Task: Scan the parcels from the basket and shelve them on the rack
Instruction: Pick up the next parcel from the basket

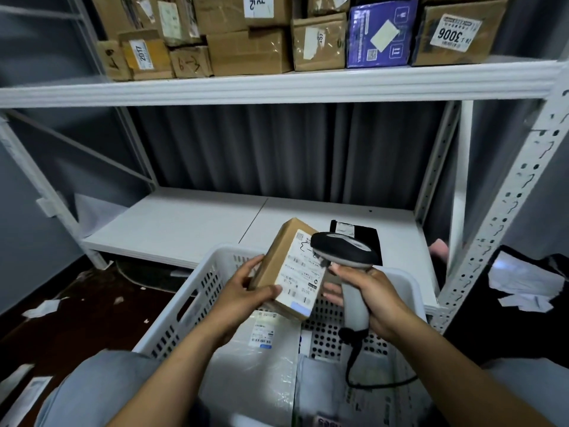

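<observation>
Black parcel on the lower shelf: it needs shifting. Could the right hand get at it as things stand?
Probably not yet: the right hand grips the scanner, leaving no free fingers. The black parcel itself lies uncovered nearby.

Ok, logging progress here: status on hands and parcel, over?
Left hand grips box over basket. Right hand grips scanner, head at the box's label. Black parcel on lower shelf, behind the scanner.

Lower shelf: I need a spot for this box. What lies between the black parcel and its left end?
Head view: the lower shelf is bare board, with one seam, from the black parcel to its left end.
</observation>
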Available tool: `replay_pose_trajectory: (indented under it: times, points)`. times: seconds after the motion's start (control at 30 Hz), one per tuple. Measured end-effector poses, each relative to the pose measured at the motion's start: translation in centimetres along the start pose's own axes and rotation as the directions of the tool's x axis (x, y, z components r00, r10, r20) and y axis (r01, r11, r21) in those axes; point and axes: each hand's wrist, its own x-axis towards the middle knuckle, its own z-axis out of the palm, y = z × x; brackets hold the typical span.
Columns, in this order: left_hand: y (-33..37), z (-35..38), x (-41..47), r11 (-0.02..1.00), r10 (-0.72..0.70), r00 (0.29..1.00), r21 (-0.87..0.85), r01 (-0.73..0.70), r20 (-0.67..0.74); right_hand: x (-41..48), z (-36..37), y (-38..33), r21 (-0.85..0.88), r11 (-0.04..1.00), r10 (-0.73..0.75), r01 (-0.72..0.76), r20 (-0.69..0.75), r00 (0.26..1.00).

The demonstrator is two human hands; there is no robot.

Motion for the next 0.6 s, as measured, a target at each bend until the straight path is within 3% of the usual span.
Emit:
replay_pose_trajectory:
  times: [0.2,0.43,0.6]
  points:
    - [-0.5,-0.6,0.6,0.99,-0.074,0.978,-0.135,0.048,-0.197,-0.2,-0.6,-0.2,-0.255,0.966,0.026,-0.033,-0.028,0.999]
    - [-1.8,0.6,0.5,0.959,-0.132,0.991,-0.257,0.118,-0.035,-0.3,0.5,1.2,-0.257,0.966,0.001,0.006,0.025,1.0]
    - [-1.2,1.4,-0.3,1.0,-0.024,0.998,-0.003,0.024,-0.06,0.1,0.5,1.1,-0.206,0.978,-0.04,0.045,0.025,0.999]
